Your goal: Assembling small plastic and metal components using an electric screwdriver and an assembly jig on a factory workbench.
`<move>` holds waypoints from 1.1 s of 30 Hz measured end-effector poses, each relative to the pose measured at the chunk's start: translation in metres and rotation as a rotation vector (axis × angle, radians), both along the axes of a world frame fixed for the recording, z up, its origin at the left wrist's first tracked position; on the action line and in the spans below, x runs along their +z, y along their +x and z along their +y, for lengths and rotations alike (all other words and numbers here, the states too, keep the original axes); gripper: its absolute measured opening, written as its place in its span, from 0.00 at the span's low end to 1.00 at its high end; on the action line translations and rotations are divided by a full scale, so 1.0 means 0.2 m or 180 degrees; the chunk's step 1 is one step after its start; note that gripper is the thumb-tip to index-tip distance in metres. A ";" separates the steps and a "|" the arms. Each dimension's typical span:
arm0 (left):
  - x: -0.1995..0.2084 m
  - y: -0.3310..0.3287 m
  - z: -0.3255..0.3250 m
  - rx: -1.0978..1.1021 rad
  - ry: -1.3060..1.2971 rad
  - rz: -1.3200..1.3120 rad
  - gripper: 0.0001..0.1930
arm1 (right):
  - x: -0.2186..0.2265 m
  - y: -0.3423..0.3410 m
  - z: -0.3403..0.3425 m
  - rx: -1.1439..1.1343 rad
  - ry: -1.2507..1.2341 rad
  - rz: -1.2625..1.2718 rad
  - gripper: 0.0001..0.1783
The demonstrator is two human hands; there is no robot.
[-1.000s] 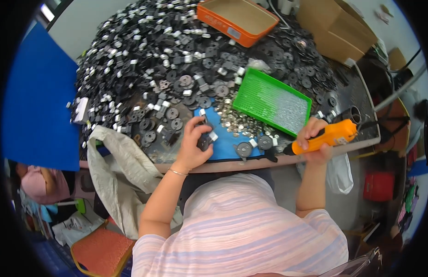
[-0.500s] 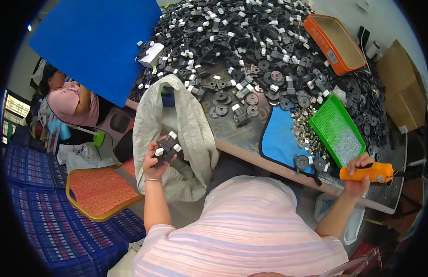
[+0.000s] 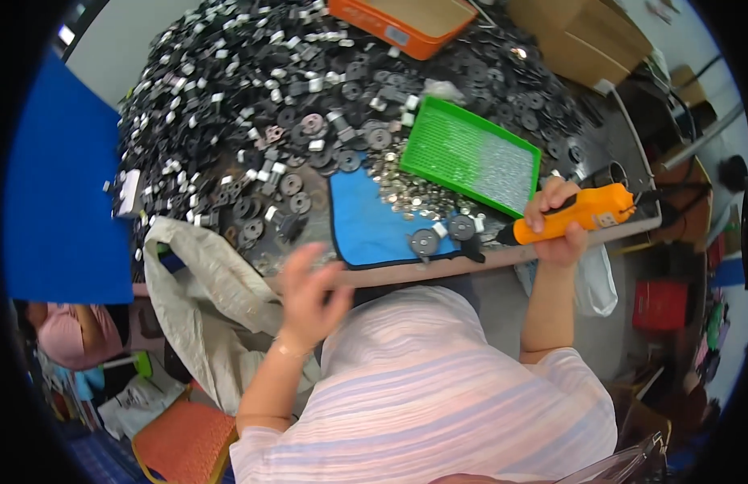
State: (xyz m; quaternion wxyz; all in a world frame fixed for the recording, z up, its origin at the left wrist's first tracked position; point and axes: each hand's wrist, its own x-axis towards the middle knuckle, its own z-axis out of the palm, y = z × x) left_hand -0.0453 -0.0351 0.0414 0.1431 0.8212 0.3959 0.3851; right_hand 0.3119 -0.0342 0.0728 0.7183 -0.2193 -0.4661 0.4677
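My left hand point(image 3: 311, 300) is empty, its fingers spread and a little blurred, between a whitish woven sack point(image 3: 208, 270) and the table's front edge. My right hand point(image 3: 561, 230) grips an orange electric screwdriver point(image 3: 588, 211), its dark tip pointing left, over the table edge. Left of that tip, two black round parts point(image 3: 425, 241) sit at the front of a blue mat point(image 3: 356, 222). Small shiny metal pieces point(image 3: 410, 194) are heaped on the mat beside a green perforated tray point(image 3: 438, 165), which holds many tiny silvery pieces.
Piles of black parts with white ends point(image 3: 229, 89) cover the table's left and back. An orange box point(image 3: 390, 32) and a cardboard carton point(image 3: 584, 36) stand at the back. A blue panel point(image 3: 67, 194) rises at left, with a person in pink point(image 3: 75, 335) below it.
My left hand has let go of a black-and-white part over the sack and moved toward the table. My right hand still holds the screwdriver. The whole view has turned toward the right.
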 end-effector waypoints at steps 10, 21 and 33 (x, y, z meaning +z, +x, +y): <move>-0.13 0.80 0.17 -0.1004 -0.0157 0.1250 0.33 | -0.02 0.10 -0.14 -0.0253 -0.0159 -0.0149 0.20; -0.07 0.73 0.26 -0.1305 0.0330 0.0458 0.29 | -0.03 0.12 -0.08 -0.0615 -0.0312 -0.0470 0.25; -0.07 -0.27 -0.14 -0.0422 -0.4017 -0.4997 0.24 | -0.23 0.74 -0.03 -0.3695 -0.1962 -0.3189 0.25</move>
